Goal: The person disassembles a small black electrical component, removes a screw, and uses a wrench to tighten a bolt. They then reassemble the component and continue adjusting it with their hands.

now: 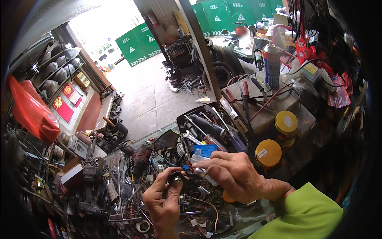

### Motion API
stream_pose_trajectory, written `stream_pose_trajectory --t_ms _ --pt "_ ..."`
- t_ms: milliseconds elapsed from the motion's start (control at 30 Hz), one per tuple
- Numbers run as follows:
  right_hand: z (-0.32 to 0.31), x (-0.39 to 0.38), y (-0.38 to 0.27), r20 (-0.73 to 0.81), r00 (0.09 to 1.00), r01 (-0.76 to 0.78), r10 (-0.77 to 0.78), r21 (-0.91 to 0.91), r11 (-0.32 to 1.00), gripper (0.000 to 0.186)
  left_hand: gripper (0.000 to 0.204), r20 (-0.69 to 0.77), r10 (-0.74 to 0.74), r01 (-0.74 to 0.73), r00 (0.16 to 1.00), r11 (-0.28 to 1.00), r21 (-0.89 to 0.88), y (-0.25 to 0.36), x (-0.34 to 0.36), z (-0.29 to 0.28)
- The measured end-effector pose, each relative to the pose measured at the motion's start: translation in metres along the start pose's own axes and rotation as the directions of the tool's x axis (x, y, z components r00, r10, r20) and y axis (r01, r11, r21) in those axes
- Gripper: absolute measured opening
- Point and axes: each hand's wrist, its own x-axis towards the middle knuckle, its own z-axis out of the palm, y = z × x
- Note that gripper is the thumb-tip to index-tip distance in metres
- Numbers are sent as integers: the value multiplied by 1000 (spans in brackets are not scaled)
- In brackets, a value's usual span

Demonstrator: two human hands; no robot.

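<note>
In my left hand point(164, 201) a small black part point(173, 174) is pinched between thumb and fingers, with a shiny metal nut-like piece point(177, 179) at its middle. My right hand point(234, 175) comes in from the right and pinches a small shiny metal piece point(200, 172); its exact kind is too small to tell. The two hands are close together but apart, above a bench heaped with loose tools and parts. Just behind the right fingers lies a clear plastic box point(197, 158), beside a blue card point(205, 150).
A tool tray point(181, 119) holding screwdrivers stands beyond my hands. To the right are yellow-lidded tins point(268, 153), a spray can point(271, 65) and red-handled tools point(245, 89). Cordless drills point(142, 159) and a T-shaped metal rod point(120, 195) lie left. Tyres point(223, 71) stand farther back.
</note>
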Motion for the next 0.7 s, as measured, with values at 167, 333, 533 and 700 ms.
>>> stream_pose_trajectory --t_ms 167,333,533,700 --pt "27 -4 8 -106 987 100 -119 -167 981 18 20 30 35 -35 999 999 4 -10 2 -3" --pt "42 -10 16 -155 978 102 -136 -214 972 17 20 75 97 -101 993 993 61 -14 2 -3" --pt "42 -14 23 -116 990 52 -74 -180 982 21 19 101 220 -239 970 938 250 -18 2 0" --pt "28 -12 16 -43 997 -71 65 -142 987 32 19 160 279 -319 947 886 338 -17 3 0"
